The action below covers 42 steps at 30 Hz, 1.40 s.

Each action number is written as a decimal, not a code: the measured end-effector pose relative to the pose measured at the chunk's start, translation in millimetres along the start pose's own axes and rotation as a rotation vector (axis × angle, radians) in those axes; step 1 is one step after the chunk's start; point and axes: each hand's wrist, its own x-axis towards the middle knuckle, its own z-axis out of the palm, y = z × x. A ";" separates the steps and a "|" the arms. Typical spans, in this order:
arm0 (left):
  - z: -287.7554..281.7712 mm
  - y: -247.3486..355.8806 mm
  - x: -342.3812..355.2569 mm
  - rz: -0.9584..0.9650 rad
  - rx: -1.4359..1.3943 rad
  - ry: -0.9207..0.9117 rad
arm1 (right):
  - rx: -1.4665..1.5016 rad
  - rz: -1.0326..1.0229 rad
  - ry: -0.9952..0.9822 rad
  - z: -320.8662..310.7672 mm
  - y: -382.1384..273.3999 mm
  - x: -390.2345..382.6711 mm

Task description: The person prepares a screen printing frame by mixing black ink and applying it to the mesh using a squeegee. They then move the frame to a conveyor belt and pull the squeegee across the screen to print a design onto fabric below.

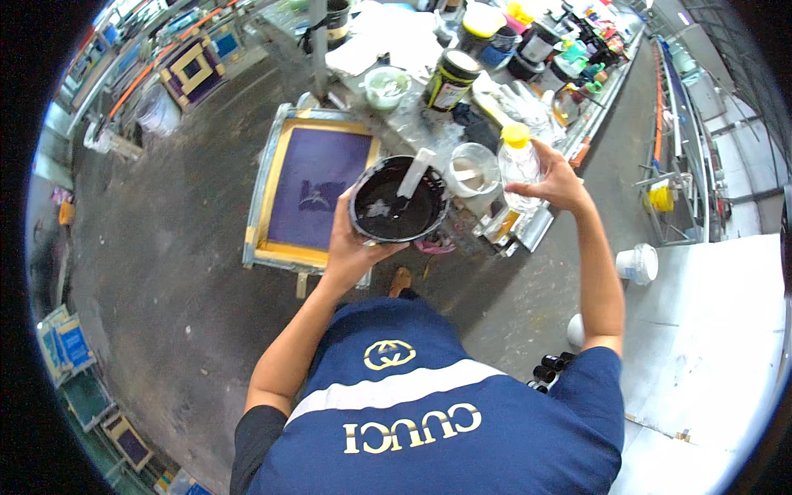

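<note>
My left hand (348,254) is closed around the side of a round black tub (355,216). Dark, thick ink (421,216) coats its inside, and a white spatula (417,172) leans in it with the handle sticking up over the rim. Off to the right, a clear plastic bottle (520,172) with a yellow cap stands upright in the grip of my right hand (561,183), thumb on one side. The cap is on. Between tub and bottle, at the bench corner, sits a clear plastic cup (472,190) with a pale stick inside.
A wooden-framed printing screen (322,181) with purple mesh leans by the bench (363,120). On the bench are a black jar (450,81), a greenish bowl (385,88), crumpled gloves (528,107) and several bottles. A white bucket (638,264) lies to the right.
</note>
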 end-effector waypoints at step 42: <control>-40.3 10.1 -42.9 -0.026 0.158 -0.007 | -0.268 -0.834 -0.214 149.5 -120.8 38.0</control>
